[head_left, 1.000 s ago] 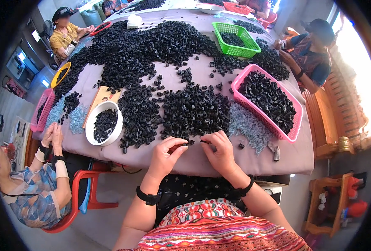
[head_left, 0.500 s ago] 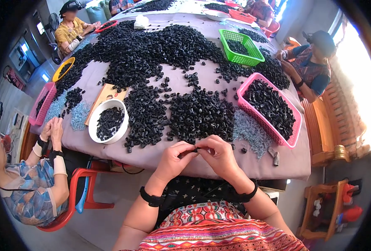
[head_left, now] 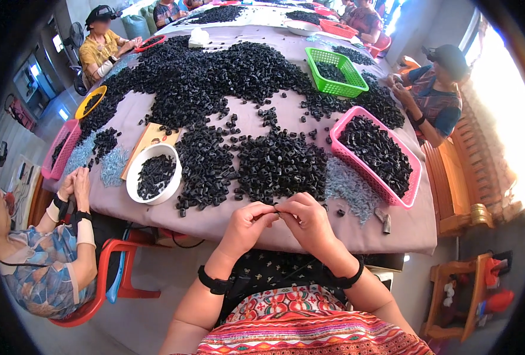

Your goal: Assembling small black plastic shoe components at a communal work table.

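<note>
Pinch grip, both hands, above the near side of the cloth (head_left: 409, 229). Your left hand (head_left: 249, 225) has thumb and forefinger drawn together; your right hand (head_left: 307, 222) meets it tip to tip. Between them a speck of dark shows — one black piece (head_left: 276, 210), mostly hidden by your fingers, which look clamped on it from both sides. Whether a second part sits in there, I cannot tell.

Step in hand, by my reading: close two-handed work on a single piece. The next move seems to call for a light, even pinch and steady wrists; something this small could slip if you press off-centre.

Materials, left to right. Left pink basket (head_left: 67, 152): pierced plastic, dark bits inside. Left pale heap (head_left: 114, 168): translucent, bluish, slender. Tan board (head_left: 145, 141): flat, partly behind the bowl (head_left: 160, 196), which is white, round, smooth, with dark slivers in it. Black heap (head_left: 283, 163): stubby, tube-like, some gloss, loosely tumbled. Green basket (head_left: 336, 88), farther off: openwork plastic, more black inside. Loose piece (head_left: 340, 213), just beside your right hand. Right pale heap (head_left: 350, 184), against the right pink basket (head_left: 366, 171) — oblong, lattice-walled, well filled. Grey scrap (head_left: 385, 222), dull. Cloth: mauve, soft-looking, lightly creased.
</note>
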The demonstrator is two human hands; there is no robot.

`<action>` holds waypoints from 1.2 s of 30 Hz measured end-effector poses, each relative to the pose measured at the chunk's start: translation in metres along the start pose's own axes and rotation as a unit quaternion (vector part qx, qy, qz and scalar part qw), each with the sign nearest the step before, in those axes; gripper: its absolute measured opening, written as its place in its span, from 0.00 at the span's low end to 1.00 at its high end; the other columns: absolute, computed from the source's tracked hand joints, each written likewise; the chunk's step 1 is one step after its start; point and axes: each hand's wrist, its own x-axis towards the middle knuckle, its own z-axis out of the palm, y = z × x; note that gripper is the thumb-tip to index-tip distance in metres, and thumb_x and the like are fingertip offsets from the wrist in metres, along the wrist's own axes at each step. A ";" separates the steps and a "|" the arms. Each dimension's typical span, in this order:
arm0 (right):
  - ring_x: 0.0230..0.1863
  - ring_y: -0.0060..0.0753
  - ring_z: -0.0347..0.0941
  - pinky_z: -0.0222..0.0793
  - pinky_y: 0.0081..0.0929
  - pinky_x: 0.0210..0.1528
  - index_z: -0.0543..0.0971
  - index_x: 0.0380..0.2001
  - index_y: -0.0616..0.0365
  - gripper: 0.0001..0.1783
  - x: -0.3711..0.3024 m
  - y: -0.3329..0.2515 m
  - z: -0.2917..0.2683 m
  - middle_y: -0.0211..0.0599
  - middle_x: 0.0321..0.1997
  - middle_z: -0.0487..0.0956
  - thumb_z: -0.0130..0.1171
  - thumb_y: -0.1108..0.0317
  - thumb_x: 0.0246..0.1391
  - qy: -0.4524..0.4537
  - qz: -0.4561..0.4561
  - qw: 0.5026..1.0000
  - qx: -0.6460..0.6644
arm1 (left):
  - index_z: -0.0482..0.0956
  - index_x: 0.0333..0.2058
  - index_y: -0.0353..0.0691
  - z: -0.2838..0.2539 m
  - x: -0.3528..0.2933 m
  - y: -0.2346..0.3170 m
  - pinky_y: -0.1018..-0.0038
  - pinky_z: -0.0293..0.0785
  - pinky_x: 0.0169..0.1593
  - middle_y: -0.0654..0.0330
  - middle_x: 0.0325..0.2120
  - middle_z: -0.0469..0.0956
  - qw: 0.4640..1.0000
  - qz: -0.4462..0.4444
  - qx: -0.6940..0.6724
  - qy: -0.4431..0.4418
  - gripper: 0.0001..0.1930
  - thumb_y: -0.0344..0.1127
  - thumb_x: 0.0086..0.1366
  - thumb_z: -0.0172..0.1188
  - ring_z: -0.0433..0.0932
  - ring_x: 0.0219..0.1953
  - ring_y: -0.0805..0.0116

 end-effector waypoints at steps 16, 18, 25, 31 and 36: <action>0.43 0.48 0.77 0.75 0.37 0.44 0.79 0.49 0.60 0.22 -0.006 -0.016 0.004 0.44 0.43 0.77 0.67 0.68 0.50 -0.050 0.029 0.998 0.001 | 0.82 0.40 0.32 0.006 -0.002 -0.015 0.80 0.74 0.40 0.64 0.33 0.81 0.982 -0.055 -0.179 0.029 0.08 0.30 0.69 0.58 0.77 0.35 0.78; 0.44 0.50 0.76 0.74 0.41 0.44 0.76 0.51 0.61 0.25 -0.003 -0.009 0.012 0.45 0.42 0.77 0.68 0.64 0.50 -0.050 -0.007 0.998 -0.039 | 0.82 0.39 0.32 0.005 0.000 -0.011 0.81 0.73 0.40 0.64 0.33 0.81 0.986 -0.045 -0.154 0.036 0.07 0.29 0.69 0.57 0.77 0.35 0.79; 0.41 0.45 0.76 0.75 0.39 0.38 0.76 0.47 0.59 0.24 0.003 -0.001 0.034 0.39 0.38 0.76 0.68 0.63 0.47 -0.004 -0.038 0.990 -0.134 | 0.83 0.41 0.31 0.004 0.003 -0.016 0.83 0.73 0.41 0.64 0.35 0.82 0.981 -0.048 -0.164 0.095 0.08 0.29 0.69 0.58 0.77 0.35 0.80; 0.38 0.45 0.77 0.75 0.38 0.37 0.76 0.47 0.59 0.23 0.003 0.004 0.032 0.39 0.36 0.77 0.68 0.66 0.47 -0.010 -0.061 0.986 -0.155 | 0.83 0.42 0.31 -0.002 0.000 -0.014 0.82 0.72 0.40 0.65 0.35 0.82 0.986 -0.064 -0.147 0.039 0.10 0.31 0.71 0.57 0.77 0.35 0.82; 0.40 0.43 0.77 0.77 0.36 0.38 0.76 0.44 0.58 0.23 -0.005 0.003 0.041 0.38 0.36 0.76 0.69 0.65 0.43 0.010 -0.005 0.991 -0.130 | 0.82 0.42 0.29 0.007 -0.003 -0.008 0.81 0.73 0.40 0.64 0.35 0.82 0.988 -0.072 -0.135 0.035 0.13 0.35 0.73 0.55 0.77 0.36 0.80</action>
